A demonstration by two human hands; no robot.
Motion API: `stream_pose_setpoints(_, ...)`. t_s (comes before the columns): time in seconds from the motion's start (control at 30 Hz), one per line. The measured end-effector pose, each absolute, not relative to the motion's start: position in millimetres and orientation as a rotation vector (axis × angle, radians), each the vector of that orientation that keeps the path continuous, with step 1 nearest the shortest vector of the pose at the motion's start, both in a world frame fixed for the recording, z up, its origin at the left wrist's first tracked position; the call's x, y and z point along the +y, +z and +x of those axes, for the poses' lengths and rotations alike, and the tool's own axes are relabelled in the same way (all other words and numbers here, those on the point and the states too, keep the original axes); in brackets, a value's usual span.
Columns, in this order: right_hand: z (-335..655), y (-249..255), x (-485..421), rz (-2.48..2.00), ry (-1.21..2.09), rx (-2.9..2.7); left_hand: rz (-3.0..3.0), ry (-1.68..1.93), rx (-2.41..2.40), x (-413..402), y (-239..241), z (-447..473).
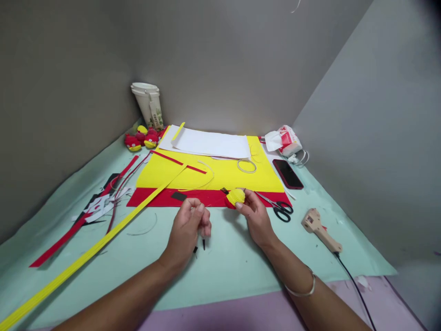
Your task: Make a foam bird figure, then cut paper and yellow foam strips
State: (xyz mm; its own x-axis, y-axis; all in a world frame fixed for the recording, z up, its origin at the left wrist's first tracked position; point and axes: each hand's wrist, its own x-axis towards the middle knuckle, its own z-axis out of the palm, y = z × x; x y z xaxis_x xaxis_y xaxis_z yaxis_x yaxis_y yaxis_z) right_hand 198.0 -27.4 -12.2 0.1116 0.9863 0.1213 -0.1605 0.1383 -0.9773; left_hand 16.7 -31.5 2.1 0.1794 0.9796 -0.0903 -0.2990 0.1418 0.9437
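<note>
My right hand [257, 216] pinches a small rounded yellow-and-red craft piece [236, 196] between thumb and fingers. Thin black strips [224, 190] stick out at its upper left. To its left, my left hand [189, 227] is raised with the fingers curled in against the thumb; whatever they may hold is hidden. Little black scraps [203, 244] show just below that hand. Beyond both hands lie a red sheet [206, 198] and a yellow sheet [206, 177], with a black rectangle [178, 196] on the red one. Black-handled scissors [282, 211] rest right of my right hand.
A long yellow strip [86, 255] crosses the left side, near red strips [69, 236] and scraps. Red-and-yellow pieces [141, 138] sit by a white cup [148, 105]. White paper [210, 142] lies at the back. Rightward are a phone [287, 174], tissues [289, 140] and a corded glue gun [320, 230].
</note>
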Motion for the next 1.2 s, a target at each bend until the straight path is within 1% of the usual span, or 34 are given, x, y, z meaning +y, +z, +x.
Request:
stream_pose_setpoints(0.2,196.2,-11.7,-27.7,-1.015,1.122,-1.079,1.071,0.978,0.892,-33.6,4.4,16.7)
stream_pose_setpoints(0.47,196.4,-12.8,-32.4,-1.021,1.109,-1.244,1.171,0.900,0.977,-30.1,1.5,17.2)
stream_pose_setpoints(0.8,198.0,-14.6,-34.4,-0.988,1.111,-1.355,1.123,0.912,0.975,-25.4,0.8,18.9)
stream_pose_setpoints(1.03,197.4,-12.6,-32.0,-1.001,1.142,-1.245,0.993,1.074,0.977,-24.2,-4.8,15.7)
stream_pose_setpoints(1.2,197.0,-10.8,-30.7,-1.048,1.121,-1.173,0.824,1.084,0.868,-23.4,1.2,15.6)
